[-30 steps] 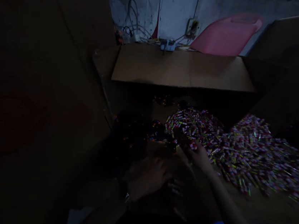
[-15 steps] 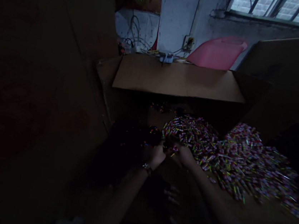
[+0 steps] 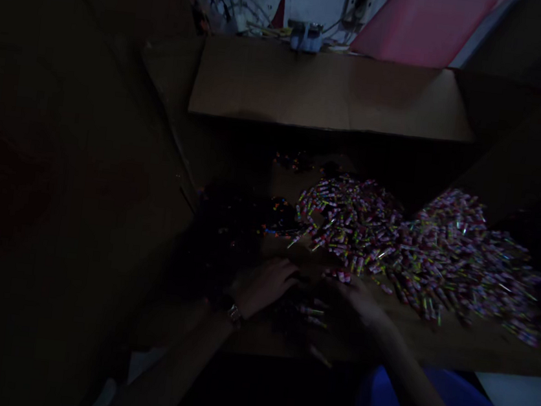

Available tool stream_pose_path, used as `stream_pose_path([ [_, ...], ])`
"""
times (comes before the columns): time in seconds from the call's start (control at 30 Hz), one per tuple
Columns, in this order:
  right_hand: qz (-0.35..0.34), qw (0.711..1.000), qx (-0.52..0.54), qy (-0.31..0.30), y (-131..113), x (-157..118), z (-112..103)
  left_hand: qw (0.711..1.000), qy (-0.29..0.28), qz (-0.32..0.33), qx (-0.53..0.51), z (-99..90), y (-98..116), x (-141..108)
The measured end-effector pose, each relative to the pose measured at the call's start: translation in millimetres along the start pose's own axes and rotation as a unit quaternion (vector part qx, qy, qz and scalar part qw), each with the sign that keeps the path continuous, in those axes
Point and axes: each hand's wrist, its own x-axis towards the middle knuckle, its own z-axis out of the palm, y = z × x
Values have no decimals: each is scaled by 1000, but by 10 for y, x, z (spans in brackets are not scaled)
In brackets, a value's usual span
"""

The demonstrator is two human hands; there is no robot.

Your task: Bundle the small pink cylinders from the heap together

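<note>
Left hand and right hand, palms down, rest near 6 o'clock on the cardboard sheet; whether they grip anything cannot be told in the dark. At 2 o'clock lies the heap of small coloured sticks. Farther, at 12 o'clock, a pink tray.

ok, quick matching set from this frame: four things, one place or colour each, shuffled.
Things:
1. left hand
2. right hand
3. heap of small wrapped pieces
4. pink plastic sheet

Descriptions:
A. leans on the wall at the back, top right
B. has a watch at the wrist
C. multicoloured, spread over the cardboard to the right
D. low on the cardboard, just below the heap's near edge

Pairs: 1-B, 2-D, 3-C, 4-A
</note>
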Motion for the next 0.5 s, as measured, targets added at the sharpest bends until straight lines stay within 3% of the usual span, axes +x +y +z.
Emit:
stream_pose_path([
  [0.17,18,997,31,-62,-21,-47,68,998,14,-3,59,23,53,-58],
  [0.5,17,998,-4,-68,-88,-23,149,998,4,0,70,12,82,-77],
])
